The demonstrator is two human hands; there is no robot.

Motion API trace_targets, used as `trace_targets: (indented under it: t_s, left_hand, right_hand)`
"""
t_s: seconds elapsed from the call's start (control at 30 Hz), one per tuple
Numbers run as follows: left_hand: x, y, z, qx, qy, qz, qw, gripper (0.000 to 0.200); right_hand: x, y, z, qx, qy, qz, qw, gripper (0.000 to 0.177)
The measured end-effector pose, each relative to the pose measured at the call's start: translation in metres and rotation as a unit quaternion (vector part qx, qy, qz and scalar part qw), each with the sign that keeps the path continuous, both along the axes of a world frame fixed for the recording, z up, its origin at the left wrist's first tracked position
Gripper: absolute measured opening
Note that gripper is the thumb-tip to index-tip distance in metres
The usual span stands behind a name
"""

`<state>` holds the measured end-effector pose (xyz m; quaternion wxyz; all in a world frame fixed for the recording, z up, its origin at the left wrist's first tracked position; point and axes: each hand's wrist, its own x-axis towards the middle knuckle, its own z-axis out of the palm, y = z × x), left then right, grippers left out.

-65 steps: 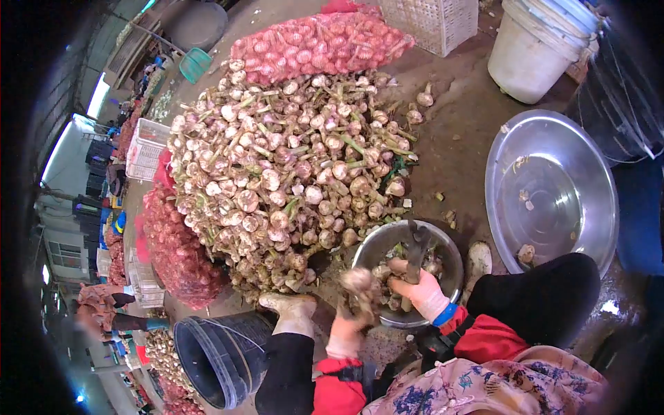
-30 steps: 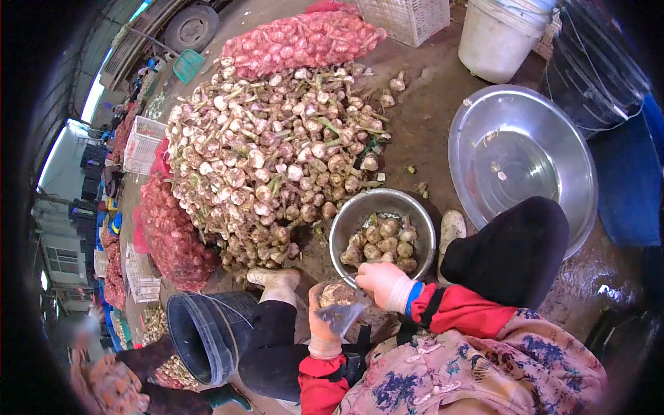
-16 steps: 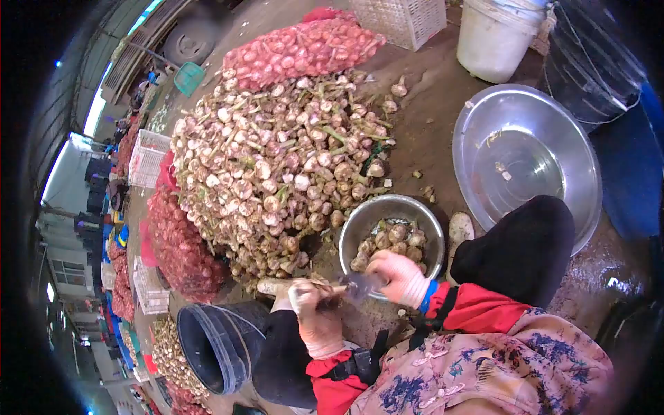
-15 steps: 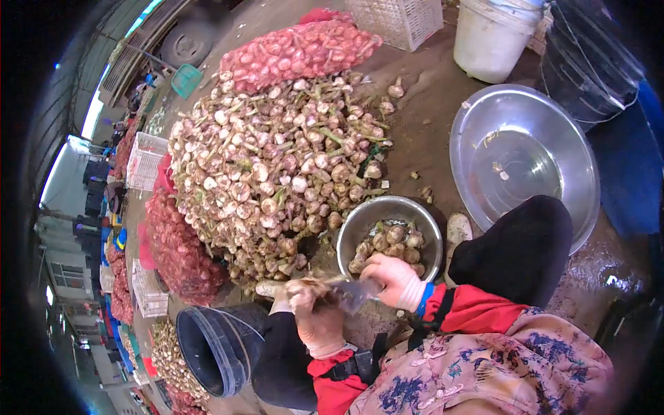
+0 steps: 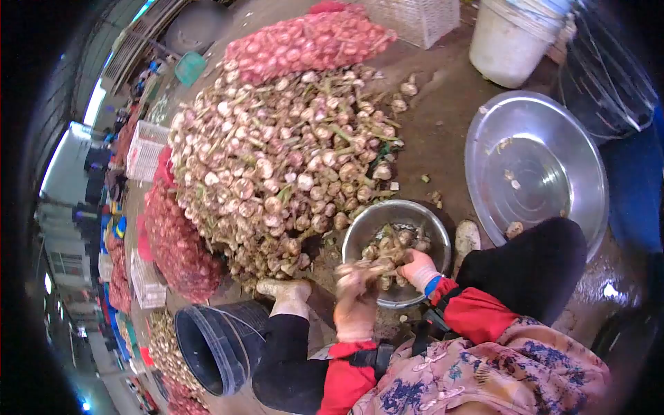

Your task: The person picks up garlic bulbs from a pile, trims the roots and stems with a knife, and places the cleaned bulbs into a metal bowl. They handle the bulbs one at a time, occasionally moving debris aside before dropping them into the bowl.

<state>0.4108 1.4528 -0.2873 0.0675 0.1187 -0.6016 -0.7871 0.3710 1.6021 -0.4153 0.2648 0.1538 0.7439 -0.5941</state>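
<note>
My left hand [image 5: 356,297] is smeared by motion at the near left rim of a steel bowl [image 5: 351,238], its fingers reaching over the edge. I cannot tell whether it holds anything. Several garlic bulbs [image 5: 404,238] with stem stubs lie in this bowl. My right hand [image 5: 419,270] is closed over the bowl's near right side, close beside the left fingertips. It grips the knife seen just before, whose blade does not show clearly now. One garlic bulb [image 5: 514,229] lies in the large metal basin [image 5: 529,138] beside my right knee.
A big garlic heap [image 5: 277,166] spreads ahead, with a full red net sack [image 5: 304,48] behind it and another [image 5: 181,238] at its left. A black bucket [image 5: 221,346] lies tipped by my left leg. A white bucket [image 5: 512,45] stands at the back right.
Both hands have moved from before my lap to the bowl, the left one rightward. The grey blade no longer shows clearly. A bulb now shows in the large basin. The view has shifted slightly.
</note>
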Motion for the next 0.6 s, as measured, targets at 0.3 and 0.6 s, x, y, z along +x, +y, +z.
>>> trace_targets:
  t_s: [0.3,0.6]
  left_hand:
    - [-0.046,-0.069,-0.109,0.156,-0.334,0.089,0.925,0.037]
    - [-0.155,-0.210,-0.189,0.111,-0.281,0.307,0.902,0.061]
  right_hand:
    - [-0.012,-0.009,0.031,-0.095,0.018,-0.119,0.988,0.038]
    - [-0.023,-0.019,0.063,-0.072,-0.049,-0.033,0.996,0.037]
